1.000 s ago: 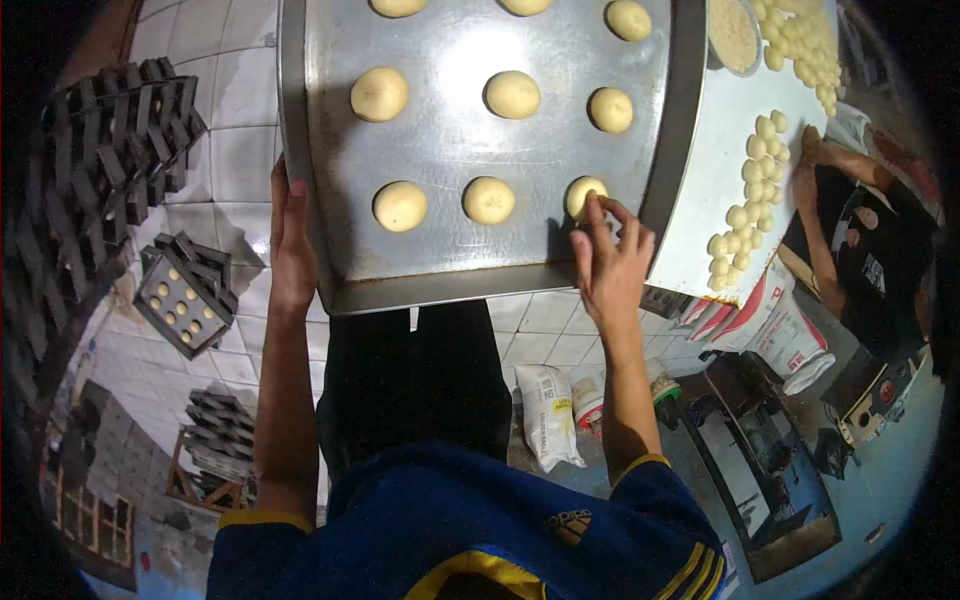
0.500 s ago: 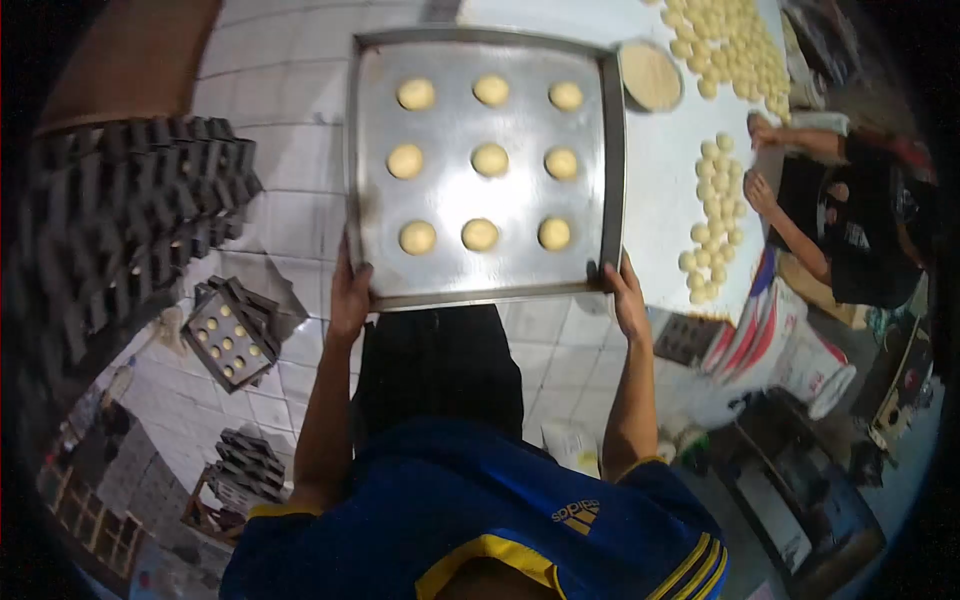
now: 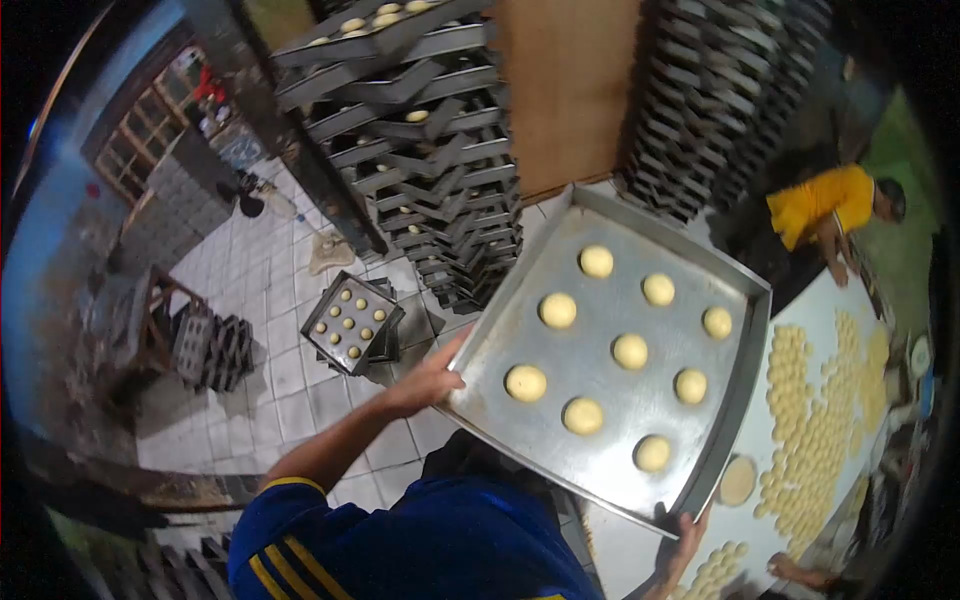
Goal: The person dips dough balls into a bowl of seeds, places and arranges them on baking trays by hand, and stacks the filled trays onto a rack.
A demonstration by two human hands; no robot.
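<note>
Head view: gripping the tray [image 3: 620,435] by its near corners, with left hand [image 3: 428,385] and right hand [image 3: 682,555] closed round one each, probably for balance; bearing nine dough balls [image 3: 630,351], spaced apart, perhaps against sticking; near an edge of the surface [image 3: 745,527].

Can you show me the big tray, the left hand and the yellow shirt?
Big tray [image 3: 675,340]: head view, on its bare metal bottom.
Left hand [image 3: 426,384]: head view, middle of the hand.
Yellow shirt [image 3: 828,205]: head view, middle of the cloth.

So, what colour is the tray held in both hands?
The tray is silvery grey; it shows best in the head view.
</note>
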